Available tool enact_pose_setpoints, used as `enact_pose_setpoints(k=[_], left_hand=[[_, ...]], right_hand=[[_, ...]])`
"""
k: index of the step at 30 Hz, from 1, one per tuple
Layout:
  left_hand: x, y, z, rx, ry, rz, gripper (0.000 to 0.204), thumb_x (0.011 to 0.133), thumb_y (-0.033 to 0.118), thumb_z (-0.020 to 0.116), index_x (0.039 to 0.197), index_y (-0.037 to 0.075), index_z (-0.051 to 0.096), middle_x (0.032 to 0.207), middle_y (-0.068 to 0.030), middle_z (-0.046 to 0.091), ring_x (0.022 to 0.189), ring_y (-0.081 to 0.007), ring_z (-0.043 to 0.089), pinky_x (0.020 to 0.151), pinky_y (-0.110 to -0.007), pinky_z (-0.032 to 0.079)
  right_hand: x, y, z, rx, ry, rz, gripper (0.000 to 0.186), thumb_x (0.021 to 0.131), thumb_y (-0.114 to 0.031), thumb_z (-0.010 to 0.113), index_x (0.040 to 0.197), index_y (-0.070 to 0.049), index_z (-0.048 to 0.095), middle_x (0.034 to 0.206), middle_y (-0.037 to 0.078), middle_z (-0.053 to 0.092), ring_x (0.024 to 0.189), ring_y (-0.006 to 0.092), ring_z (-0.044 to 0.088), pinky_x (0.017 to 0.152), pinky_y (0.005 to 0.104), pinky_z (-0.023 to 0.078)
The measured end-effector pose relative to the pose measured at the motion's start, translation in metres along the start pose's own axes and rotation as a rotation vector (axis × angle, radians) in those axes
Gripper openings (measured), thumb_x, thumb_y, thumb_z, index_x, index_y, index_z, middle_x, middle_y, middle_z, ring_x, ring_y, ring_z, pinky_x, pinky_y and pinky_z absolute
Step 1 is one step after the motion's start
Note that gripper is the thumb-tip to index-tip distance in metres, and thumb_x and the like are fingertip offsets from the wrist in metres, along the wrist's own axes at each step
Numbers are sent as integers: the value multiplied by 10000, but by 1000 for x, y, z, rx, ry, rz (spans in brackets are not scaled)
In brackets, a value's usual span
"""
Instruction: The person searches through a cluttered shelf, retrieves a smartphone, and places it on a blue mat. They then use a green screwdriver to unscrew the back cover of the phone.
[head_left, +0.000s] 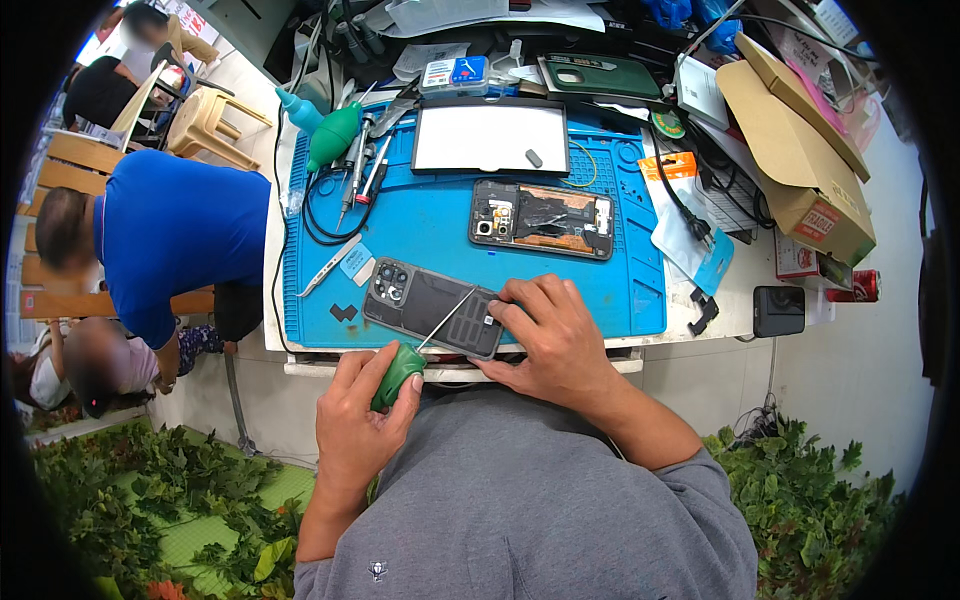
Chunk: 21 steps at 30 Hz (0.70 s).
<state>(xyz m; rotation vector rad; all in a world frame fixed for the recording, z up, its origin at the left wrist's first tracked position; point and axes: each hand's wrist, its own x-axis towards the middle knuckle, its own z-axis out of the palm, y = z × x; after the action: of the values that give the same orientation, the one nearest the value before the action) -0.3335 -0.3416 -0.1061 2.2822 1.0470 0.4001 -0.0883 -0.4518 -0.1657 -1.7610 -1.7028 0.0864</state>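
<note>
My left hand (362,415) is closed round the green handle (398,378) of a tool with a thin straight metal shaft, much like a screwdriver. Its shaft slants across a dark phone back cover (415,300), with the tip near the cover's upper edge. The cover's camera rings are at its left end. My right hand (555,340) grips the cover's right end, thumb below and fingers on top. Farther back on the blue mat (430,215) lies an opened phone (540,218) with its inner parts exposed.
White tweezers (330,267) and dark scraps (343,312) lie left of the cover. Behind are a green air blower (335,135), several slim tools and a white-faced tray (490,138). A cardboard box (800,150) stands at right. A person in blue (190,235) bends at left.
</note>
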Motion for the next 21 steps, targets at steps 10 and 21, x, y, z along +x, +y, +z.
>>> enact_pose_setpoints(k=[10, 21], left_hand=[[0, 6, 2, 7, -6, 26, 390, 959, 90, 866, 1319, -36, 785, 1118, -163, 761, 937, -272, 776, 804, -362, 602], [-2, 6, 3, 31, 32, -12, 404, 961, 96, 864, 1334, -35, 778, 1129, -158, 752, 949, -271, 770, 807, -363, 598]], right_hand=[[-1, 0, 0, -1, 4, -6, 588, 714, -358, 1010, 1114, -24, 737, 1232, 109, 675, 1093, 289, 610, 914, 440, 480], [-1, 1, -1, -11, -9, -8, 598, 716, -351, 1006, 1140, -25, 739, 1245, 113, 679, 1102, 291, 614, 912, 440, 482]])
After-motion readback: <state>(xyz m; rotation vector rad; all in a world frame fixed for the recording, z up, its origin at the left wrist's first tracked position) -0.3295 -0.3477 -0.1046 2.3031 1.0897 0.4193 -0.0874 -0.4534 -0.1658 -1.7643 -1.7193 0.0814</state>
